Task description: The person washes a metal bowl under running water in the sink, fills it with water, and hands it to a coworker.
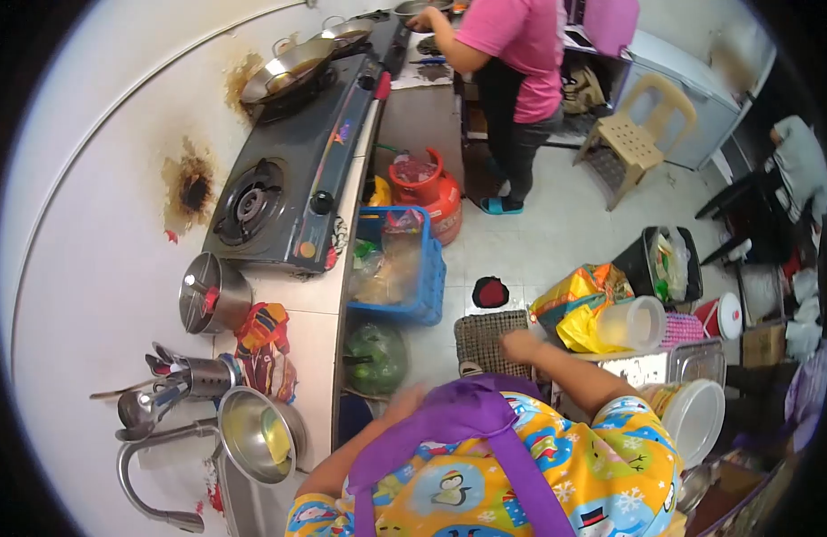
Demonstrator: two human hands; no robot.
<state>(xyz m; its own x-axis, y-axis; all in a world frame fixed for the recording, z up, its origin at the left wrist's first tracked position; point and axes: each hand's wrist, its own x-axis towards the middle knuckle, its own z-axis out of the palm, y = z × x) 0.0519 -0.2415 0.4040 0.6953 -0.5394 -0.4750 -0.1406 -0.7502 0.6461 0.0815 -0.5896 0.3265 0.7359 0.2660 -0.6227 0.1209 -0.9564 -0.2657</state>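
My right hand is curled into a fist in front of my body, over a dark woven mat on the floor. Whatever it may hold is hidden. Close to my chest, my left hand is smeared by motion, and its fingers cannot be made out. Purple apron straps cross my yellow penguin-print shirt. Left of that hand, a steel bowl with a yellow-green sponge inside rests at the sink.
A gas stove with woks runs along the left wall. Below it are a blue crate and a red gas cylinder. Another person stands at the far counter. Bags, tubs and a plastic chair stand at right.
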